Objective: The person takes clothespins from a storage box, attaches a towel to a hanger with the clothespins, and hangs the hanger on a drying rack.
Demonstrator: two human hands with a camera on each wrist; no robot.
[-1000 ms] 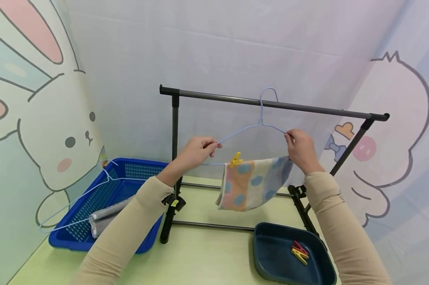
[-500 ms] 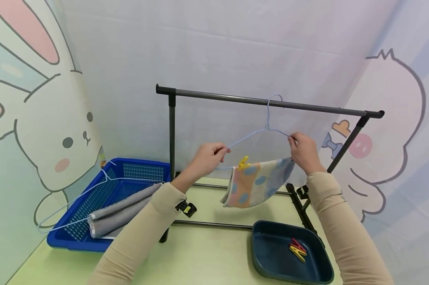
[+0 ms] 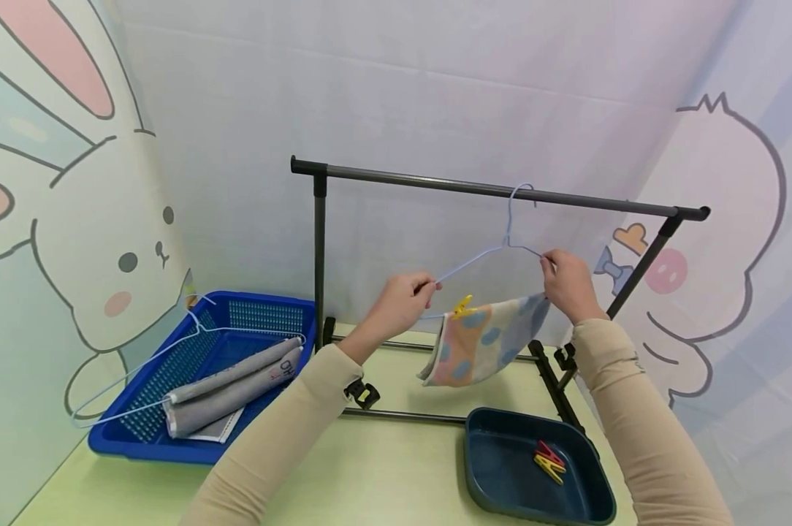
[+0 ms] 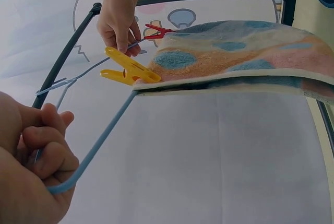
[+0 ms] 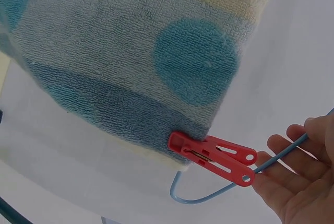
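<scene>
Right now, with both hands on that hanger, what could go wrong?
The hanger hooks over the rail while the left hand and right hand hold it; an uneven tug might unseat it. The towel is held by a yellow clothespin and a red clothespin; if either slipped, it could sag.

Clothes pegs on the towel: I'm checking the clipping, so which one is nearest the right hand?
The red peg, clipped at the blue-grey corner of the towel, beside the right hand. The other, the yellow peg, sits nearer the left hand.
</scene>
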